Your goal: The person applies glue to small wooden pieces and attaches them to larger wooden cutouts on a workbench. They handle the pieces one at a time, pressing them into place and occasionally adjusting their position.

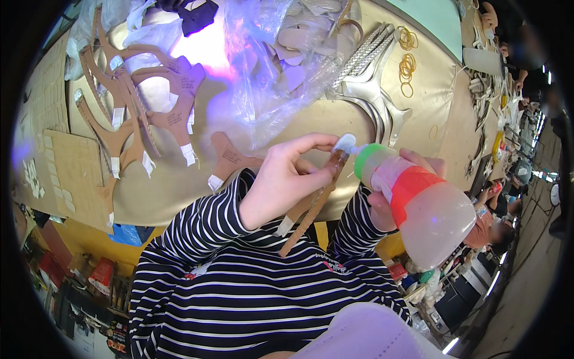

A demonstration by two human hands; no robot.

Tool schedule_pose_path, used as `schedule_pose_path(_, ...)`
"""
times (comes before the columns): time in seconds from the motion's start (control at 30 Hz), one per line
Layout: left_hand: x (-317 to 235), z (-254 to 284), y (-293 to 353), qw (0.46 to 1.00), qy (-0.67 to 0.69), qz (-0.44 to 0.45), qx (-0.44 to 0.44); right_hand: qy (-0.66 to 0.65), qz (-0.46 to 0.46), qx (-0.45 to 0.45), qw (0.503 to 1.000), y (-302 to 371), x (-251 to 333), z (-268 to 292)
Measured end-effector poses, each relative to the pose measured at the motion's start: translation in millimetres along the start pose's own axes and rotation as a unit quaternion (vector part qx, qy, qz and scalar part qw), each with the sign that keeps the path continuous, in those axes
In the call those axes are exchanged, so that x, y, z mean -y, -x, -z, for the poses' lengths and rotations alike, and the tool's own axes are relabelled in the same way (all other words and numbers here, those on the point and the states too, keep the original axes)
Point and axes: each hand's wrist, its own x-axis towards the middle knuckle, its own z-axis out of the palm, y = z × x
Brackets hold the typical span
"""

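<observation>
My left hand (286, 176) is closed on a brown, strap-like cut piece (311, 214), pinching it near its upper end while the rest hangs toward my striped shirt. A rounded whitish patch (345, 142) shows at that upper end. Wrapped around a squeeze bottle (439, 224) is my right hand (381, 210); the bottle is tilted, with a green collar, a red band and cloudy whitish contents. Its nozzle points at the whitish patch, and I cannot tell whether they touch. Nearest my left hand lies a brown Y-shaped piece (230, 157) with a white tag.
Several brown strap pieces (173, 113) with white tags lie at the left of the gold-toned table. Clear plastic bags (269, 84), silver strap pieces (371, 90) and yellow rubber bands (407, 63) are farther back. A cardboard sheet (75, 173) is at far left. Other people work at far right.
</observation>
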Motion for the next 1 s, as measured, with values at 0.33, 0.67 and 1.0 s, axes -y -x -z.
schedule_pose_path(0.33, -5, 9, -4, 0.999, -0.033, 0.016, 0.027, 0.056, -0.011, -0.023, 0.998, -21, 5, -6)
schedule_pose_path(0.67, -4, 11, -2, 0.999, -0.022, 0.013, 0.02, -0.143, -0.062, -0.103, 0.982, -28, 7, -16)
schedule_pose_path(1.0, -1, 18, -2, 0.996, 0.063, 0.047, 0.042, -0.175, -0.064, -0.461, 0.868, -36, -16, -48)
